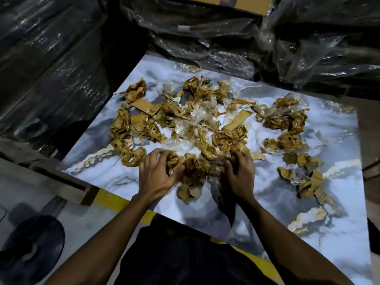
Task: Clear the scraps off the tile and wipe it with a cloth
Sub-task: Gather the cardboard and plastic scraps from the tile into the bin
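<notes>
1. the tile (pixel 257 192), pale blue-grey marble pattern with gold veins, lies flat in front of the person, strewn with scraps (pixel 197 120) of brown cardboard, tape and clear plastic film.
2. the left hand (pixel 158 173) has its fingers curled round a crumpled brown wad at the near edge of the pile.
3. the right hand (pixel 240 173), just beside it, grips scraps and a dark blurred piece of plastic film (pixel 222 194) that hangs toward the person.
4. more scraps lie well apart to the right.
5. a yellow stripe (pixel 115 199) marks the floor under the tile's near edge.
6. pallets wrapped in black plastic (pixel 51 58) and a cardboard box (pixel 242 3) stand behind.
</notes>
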### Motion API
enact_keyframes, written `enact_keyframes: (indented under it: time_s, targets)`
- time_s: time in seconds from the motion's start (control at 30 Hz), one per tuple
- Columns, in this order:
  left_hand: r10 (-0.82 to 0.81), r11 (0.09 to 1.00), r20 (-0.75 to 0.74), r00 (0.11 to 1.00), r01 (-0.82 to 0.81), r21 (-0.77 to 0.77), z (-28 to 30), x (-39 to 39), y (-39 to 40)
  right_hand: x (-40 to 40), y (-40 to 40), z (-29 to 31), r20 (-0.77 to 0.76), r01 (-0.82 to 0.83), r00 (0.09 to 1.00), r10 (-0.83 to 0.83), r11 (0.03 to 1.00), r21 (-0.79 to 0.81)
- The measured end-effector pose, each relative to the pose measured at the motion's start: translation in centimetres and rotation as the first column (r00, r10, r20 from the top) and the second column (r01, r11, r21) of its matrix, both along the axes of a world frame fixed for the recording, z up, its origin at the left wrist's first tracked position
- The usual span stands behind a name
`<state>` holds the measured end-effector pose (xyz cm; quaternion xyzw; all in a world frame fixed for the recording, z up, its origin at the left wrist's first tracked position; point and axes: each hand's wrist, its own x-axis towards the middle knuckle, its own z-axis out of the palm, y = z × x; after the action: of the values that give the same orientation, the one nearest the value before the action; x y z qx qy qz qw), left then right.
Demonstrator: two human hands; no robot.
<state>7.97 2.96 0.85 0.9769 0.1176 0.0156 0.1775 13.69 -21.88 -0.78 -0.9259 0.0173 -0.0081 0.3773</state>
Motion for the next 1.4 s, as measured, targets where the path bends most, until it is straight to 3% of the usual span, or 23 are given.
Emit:
enact_keyframes:
  time_s: [0.2,0.47,0.57,0.67,0.8,0.93,1.1,1.23,1.33,1.4]
  targets:
    - [-0.065,0.998,0.133,0.989,0.067,-0.011,0.7,2.4,6.8,-0.6,0.3,1.1,0.037,0.121,0.992,-0.118,0.986,-0.114]
    - [0.080,0.964,0.055,0.995,-0.063,-0.258,-1.0,6.4,17.7,-2.5,4.0,3.3,0.221,0.328,0.941,-0.255,0.844,-0.425]
    - [0.026,0.929,0.031,0.999,-0.013,-0.371,-2.0,7.7,18.6,-3.4,8.0,4.3,0.267,0.236,0.957,-0.118,0.851,-0.469]
    - [0.001,0.898,0.012,1.000,0.004,-0.440,-2.4,8.4,17.5,-4.5,13.1,4.9,0.256,0.024,0.959,0.119,0.871,-0.491]
    - [0.027,0.909,0.001,1.000,-0.024,-0.416,-2.4,9.0,15.4,-4.5,17.4,4.1,0.033,-0.255,0.935,0.353,0.736,-0.627]
    - [-0.064,0.940,0.098,0.993,0.093,-0.329,-2.7,8.9,13.3,-4.0,18.4,2.8,-0.101,-0.334,0.922,0.373,0.637,-0.694]
    - [-0.163,0.958,0.182,0.970,0.199,-0.205,-1.8,9.1,13.6,-3.6,17.3,2.6,-0.041,-0.232,0.959,0.281,0.691,-0.684]
    - [-0.082,0.969,0.138,0.987,0.112,-0.222,-0.1,13.4,16.6,-4.1,17.6,3.0,0.024,-0.219,0.952,0.304,0.737,-0.639]
    - [-0.071,0.980,0.187,0.980,0.103,-0.171,0.9,18.3,18.4,-4.4,18.9,3.4,-0.020,-0.302,0.930,0.368,0.729,-0.614]
    - [-0.074,0.988,0.112,0.991,0.088,-0.123,1.1,21.6,19.4,-4.6,19.6,3.1,-0.072,-0.376,0.903,0.423,0.700,-0.608]
